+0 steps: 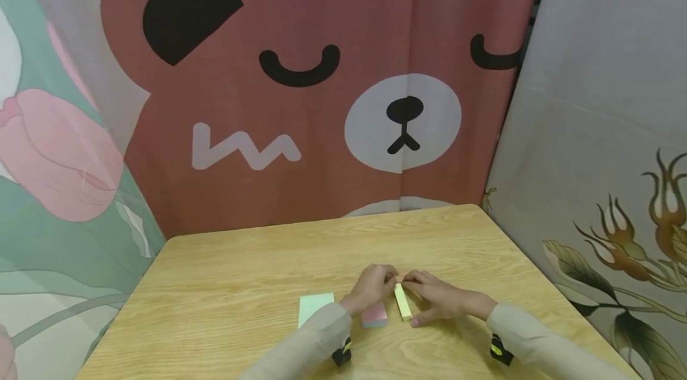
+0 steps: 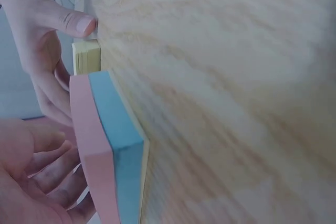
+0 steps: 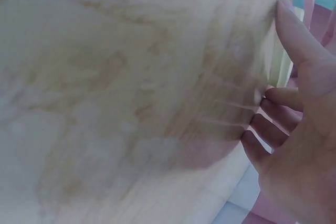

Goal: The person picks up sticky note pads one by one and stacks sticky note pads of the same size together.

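Observation:
A narrow yellow pad of paper notes (image 1: 402, 302) lies lengthwise on the table between the two hands. My left hand (image 1: 373, 284) is by its far end, fingers loosely bent; whether the fingertips touch the pad is hidden. Along its right side lies my right hand (image 1: 442, 297), fingers near the far end and thumb on the table by the near end. A pink and blue block of notes (image 1: 374, 315) sits partly under the left wrist; its stacked pink and blue layers (image 2: 118, 124) show in the left wrist view. The right wrist view shows slightly bent fingers (image 3: 270, 124) against the tabletop.
A pale green sheet or pad (image 1: 313, 306) lies left of the left forearm, partly covered by the sleeve. The wooden table (image 1: 241, 272) reaches back to a curtain with a bear print (image 1: 322, 117). Printed cloths hang on both sides.

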A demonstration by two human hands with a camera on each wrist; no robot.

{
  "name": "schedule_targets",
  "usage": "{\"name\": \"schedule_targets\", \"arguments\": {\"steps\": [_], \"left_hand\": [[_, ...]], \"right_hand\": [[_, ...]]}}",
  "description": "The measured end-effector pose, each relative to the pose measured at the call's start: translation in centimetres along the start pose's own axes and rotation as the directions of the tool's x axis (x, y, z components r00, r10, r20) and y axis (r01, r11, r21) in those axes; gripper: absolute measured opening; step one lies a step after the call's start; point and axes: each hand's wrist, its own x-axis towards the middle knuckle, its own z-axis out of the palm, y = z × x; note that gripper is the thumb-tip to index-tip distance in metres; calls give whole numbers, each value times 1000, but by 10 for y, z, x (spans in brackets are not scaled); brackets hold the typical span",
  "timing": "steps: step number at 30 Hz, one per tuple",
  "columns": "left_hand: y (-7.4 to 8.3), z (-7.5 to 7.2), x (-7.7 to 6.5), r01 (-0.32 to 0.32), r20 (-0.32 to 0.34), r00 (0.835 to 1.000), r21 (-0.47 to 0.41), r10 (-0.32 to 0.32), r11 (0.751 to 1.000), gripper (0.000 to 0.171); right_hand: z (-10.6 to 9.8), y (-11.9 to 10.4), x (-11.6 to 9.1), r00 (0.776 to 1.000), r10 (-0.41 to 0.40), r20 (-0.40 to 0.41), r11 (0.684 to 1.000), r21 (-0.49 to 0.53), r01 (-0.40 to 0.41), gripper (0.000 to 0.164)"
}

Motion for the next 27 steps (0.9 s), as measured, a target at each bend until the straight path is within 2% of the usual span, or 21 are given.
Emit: {"name": "schedule_targets", "arguments": {"steps": [4, 9, 13, 16, 21, 27], "left_hand": [[-2, -6, -5, -13, -31, 999, -3, 13, 1000, 20], [-9, -18, -11, -24, -77, 997, 17, 25, 1000, 20], [-14, -30, -16, -66, -144, 987, 66, 75, 996, 19], [-20, -40, -21, -74, -193, 977, 90, 91, 993, 18], [-33, -58, -32, -46, -276, 958, 140, 84, 989, 16], [-51, -80, -49, -2, -330, 941, 197, 68, 980, 16]], "right_hand": [[-4, 2, 1, 999, 22, 50, 999, 43, -24, 80], [-16, 2, 3, 995, 22, 93, 999, 46, -27, 74], [-28, -1, 4, 989, 26, 147, 999, 34, -31, 68], [-38, -2, 5, 980, 26, 197, 999, 17, -30, 63], [-57, -6, 6, 956, 83, 282, 994, 44, -99, 55], [-82, -10, 3, 901, 238, 363, 964, 23, -264, 58]]}}
